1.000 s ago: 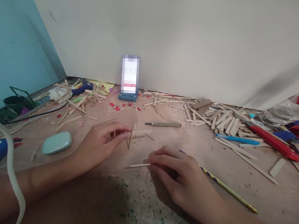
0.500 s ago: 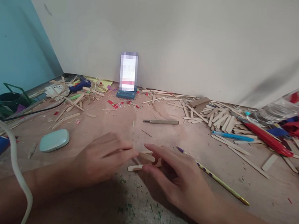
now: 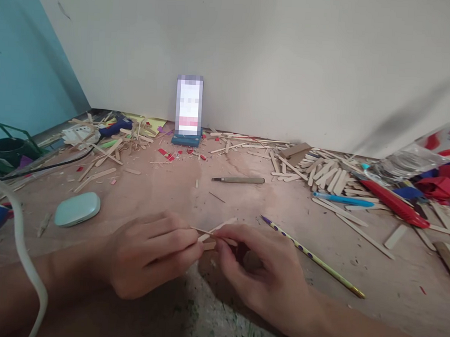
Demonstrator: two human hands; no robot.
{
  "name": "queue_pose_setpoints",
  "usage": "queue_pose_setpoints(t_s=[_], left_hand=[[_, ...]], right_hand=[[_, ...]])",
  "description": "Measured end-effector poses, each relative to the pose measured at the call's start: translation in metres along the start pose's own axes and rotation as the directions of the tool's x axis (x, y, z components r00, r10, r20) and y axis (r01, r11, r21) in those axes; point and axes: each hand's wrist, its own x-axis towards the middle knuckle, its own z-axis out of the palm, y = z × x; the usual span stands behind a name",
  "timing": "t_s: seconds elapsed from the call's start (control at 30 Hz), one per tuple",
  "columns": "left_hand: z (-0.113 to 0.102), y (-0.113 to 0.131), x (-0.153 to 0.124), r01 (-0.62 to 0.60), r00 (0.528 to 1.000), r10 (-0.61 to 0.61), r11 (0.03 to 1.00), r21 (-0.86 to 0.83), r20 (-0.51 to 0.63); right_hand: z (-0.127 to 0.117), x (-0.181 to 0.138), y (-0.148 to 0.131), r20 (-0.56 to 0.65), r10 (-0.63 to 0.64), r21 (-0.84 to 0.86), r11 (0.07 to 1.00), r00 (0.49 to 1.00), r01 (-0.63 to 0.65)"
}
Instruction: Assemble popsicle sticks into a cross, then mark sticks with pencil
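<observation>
The left hand and right hand have closed in on each other: a second ago they were well apart, each with its own wood, and half a second ago the right thumb and forefinger stood spread. Now the right grip is pinched on the sticks, with almost no gap at the tips; the left grip is curled tight on them from the other side. The sticks are between the two hands, just above the counter, short of the cutter and left of the pencil. They are thin, flat and pale, crossing at an angle, one seen nearly edge-on as a narrow brown line. Fingers cover their ends, so how they join is hard to make out; the left thumb is hidden, and both forearms are cut off by the frame
</observation>
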Motion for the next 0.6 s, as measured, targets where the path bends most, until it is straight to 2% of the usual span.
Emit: queue_pose_setpoints(t_s=[0.1, 0.2, 0.37, 0.5, 0.6], left_hand=[[0.001, 0.005, 0.001, -0.007, 1.000, 0.007, 1.000, -0.008, 0.001], [0.004, 0.010, 0.001, -0.015, 0.998, 0.016, 1.000, 0.019, -0.056], [0.002, 0.005, -0.001, 0.037, 0.995, -0.027, 0.995, 0.095, -0.097], [-0.005, -0.001, -0.001, -0.013, 0.994, 0.024, 0.994, 0.106, -0.106], [-0.010, 0.007, -0.001, -0.030, 0.993, 0.043, 0.992, 0.121, -0.109]], right_hand=[[0.000, 0.002, -0.002, -0.031, 0.066, -0.002, 0.998, 0.997, -0.066], [-0.002, 0.006, 0.000, -0.086, 0.172, -0.002, 0.985, 0.981, -0.173], [-0.008, 0.014, 0.009, -0.148, 0.335, 0.045, 0.942, 0.930, -0.332], [-0.006, 0.012, 0.009, -0.150, 0.426, 0.091, 0.905, 0.892, -0.417], [-0.008, 0.012, 0.011, -0.162, 0.489, 0.115, 0.872, 0.857, -0.476]])
